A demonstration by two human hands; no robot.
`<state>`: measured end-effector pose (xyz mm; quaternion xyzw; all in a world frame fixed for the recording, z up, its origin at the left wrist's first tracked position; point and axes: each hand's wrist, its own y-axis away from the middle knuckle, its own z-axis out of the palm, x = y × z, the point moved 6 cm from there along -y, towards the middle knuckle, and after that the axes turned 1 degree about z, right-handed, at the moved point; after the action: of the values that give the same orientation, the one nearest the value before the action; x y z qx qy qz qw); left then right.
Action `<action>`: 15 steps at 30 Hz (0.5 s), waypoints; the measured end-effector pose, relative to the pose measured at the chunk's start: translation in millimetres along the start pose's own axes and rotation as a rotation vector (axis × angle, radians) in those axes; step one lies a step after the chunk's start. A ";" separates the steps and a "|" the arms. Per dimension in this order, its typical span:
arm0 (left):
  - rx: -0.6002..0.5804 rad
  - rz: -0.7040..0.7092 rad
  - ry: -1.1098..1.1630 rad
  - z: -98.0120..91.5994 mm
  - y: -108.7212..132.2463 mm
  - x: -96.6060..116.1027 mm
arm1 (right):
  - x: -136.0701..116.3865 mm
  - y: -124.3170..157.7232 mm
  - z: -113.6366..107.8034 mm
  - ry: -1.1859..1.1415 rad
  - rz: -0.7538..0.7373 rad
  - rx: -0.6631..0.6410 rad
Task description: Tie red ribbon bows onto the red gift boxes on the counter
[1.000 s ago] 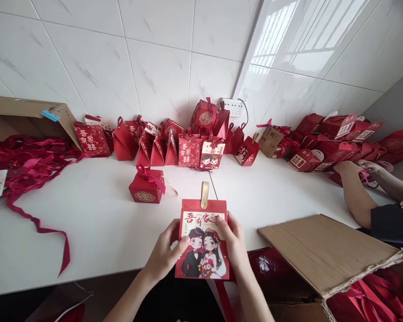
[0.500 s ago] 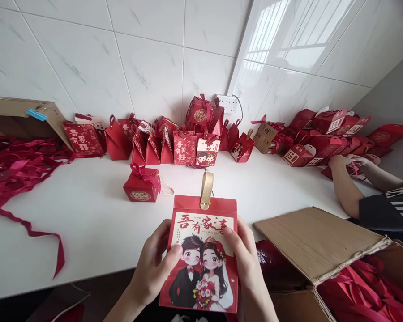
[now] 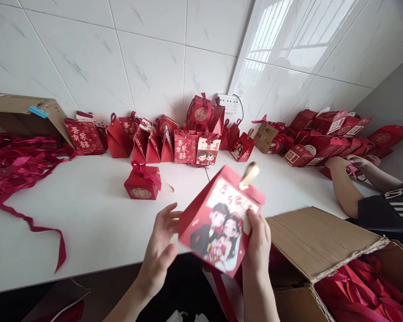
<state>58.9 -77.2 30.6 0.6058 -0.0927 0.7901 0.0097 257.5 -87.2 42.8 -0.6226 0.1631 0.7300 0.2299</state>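
A red gift box [image 3: 218, 228] printed with a cartoon bride and groom is tilted in front of me, a gold strap loop at its top. My right hand [image 3: 258, 241] grips its right edge, thumb on the printed front. Just off the box's left side is my left hand [image 3: 159, 250], fingers apart and holding nothing; whether a fingertip still brushes the box I cannot tell. Beyond them, a smaller red box [image 3: 143, 183] with a ribbon bow and a cord handle sits on the white table [image 3: 97, 232].
Several red gift boxes [image 3: 184, 147] line the tiled wall. Loose red ribbon [image 3: 20, 161] spills from a carton at left. An open cardboard box [image 3: 325, 241] holds red ribbon at front right. A co-worker's hands [image 3: 349, 163] are busy beside stacked red boxes [image 3: 332, 143].
The gift box has moved up and right and turned from facing me squarely to a tilt, showing its left side. My left hand has let go; my right still grips it.
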 end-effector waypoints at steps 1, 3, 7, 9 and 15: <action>-0.023 0.007 -0.024 5.7 -2.0 -2.6 | 3.2 -3.0 -3.7 -0.028 0.000 0.086; -0.103 0.008 -0.090 21.4 -6.1 -5.7 | 10.6 -6.0 -4.9 -0.124 0.016 0.184; -0.063 0.200 -0.264 34.9 -11.6 5.1 | 21.2 -7.8 14.3 -0.376 0.041 -0.044; -0.044 0.391 -0.382 35.9 -9.1 13.8 | 26.6 -7.2 20.2 -0.461 0.104 -0.183; -0.132 0.578 -0.464 40.3 0.2 17.0 | 37.5 -8.8 7.5 -0.522 0.225 -0.172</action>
<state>92.9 -85.4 56.9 0.7157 -0.3104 0.5943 -0.1957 251.6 -70.8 7.7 -0.4091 0.1041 0.8975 0.1279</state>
